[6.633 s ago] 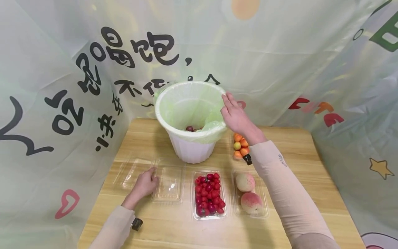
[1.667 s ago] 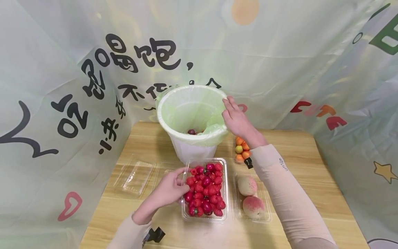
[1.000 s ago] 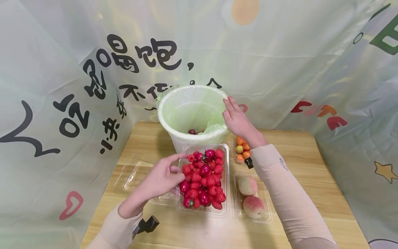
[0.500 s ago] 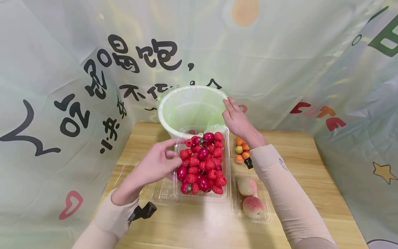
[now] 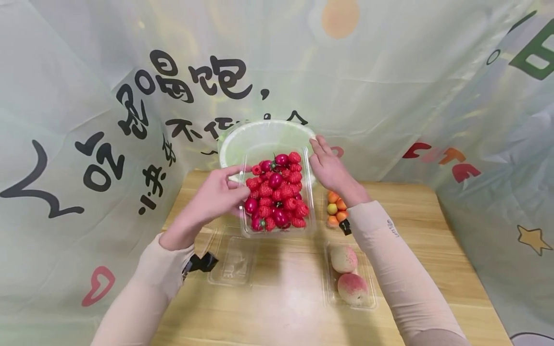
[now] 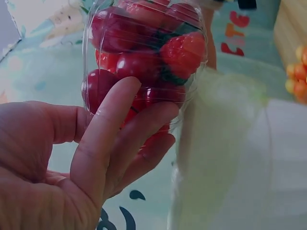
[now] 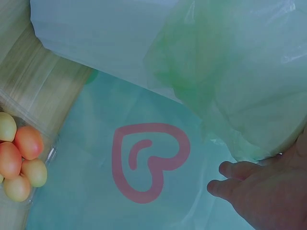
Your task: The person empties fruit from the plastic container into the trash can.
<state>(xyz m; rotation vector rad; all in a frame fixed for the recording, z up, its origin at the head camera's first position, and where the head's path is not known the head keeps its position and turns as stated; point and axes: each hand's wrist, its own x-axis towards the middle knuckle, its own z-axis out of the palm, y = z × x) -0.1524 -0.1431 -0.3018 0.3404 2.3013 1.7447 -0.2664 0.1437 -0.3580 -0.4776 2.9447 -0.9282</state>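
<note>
My left hand [image 5: 216,192] grips the left side of a clear plastic box [image 5: 309,211], thumb near the top edge and fingers below. Inside it are raspberries [image 5: 286,191] and shiny dark-red cherry-like fruits [image 5: 275,180]. Raised off the table, the box overlaps the front of a white bin [image 5: 229,138] lined with a pale green bag [image 7: 201,62]. In the left wrist view, fingers [image 6: 96,139] lie against the underside of the box. My right hand [image 5: 331,166] rests at the bin's right rim, fingers fairly straight; the right wrist view shows its fingertips [image 7: 228,167] beside the bag.
Clear plastic boxes [image 5: 235,259] lie at the left of the wooden table [image 5: 294,307]. At the right, one box holds two peaches [image 5: 352,288]; behind it another holds small orange fruits [image 5: 341,204]. Printed curtains [image 5: 389,96] enclose the table.
My left hand has gone from the left clear box to the berry box, lifted it off the table and brought it up before the bin. My right hand stays at the rim.
</note>
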